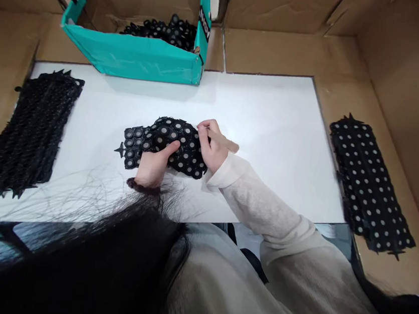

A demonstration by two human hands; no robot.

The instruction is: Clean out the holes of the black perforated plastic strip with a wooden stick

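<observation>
A black panel of round pieces with pale grey centres (188, 153) lies over the white work surface. My left hand (153, 167) grips it from the near side, thumb pressed on top; its other fingers are hidden. At the panel's right end my right hand (213, 150) is closed around a flat tan stick (223, 140), its fingertips at the panel's upper right edge. The stick's wide end points right, and its tip is hidden. The panel's left part (131, 145) shows ring-shaped sockets, and a black star-shaped tab (120, 149) sticks out there.
A teal cardboard box (148, 59) with loose black round pieces (171, 30) stands at the back left. Stacked black panels (35, 127) lie at the left, and dotted black panels (371, 183) at the right. Cardboard walls (279, 8) surround the white board (275, 114). Dark hair partly blocks the near left.
</observation>
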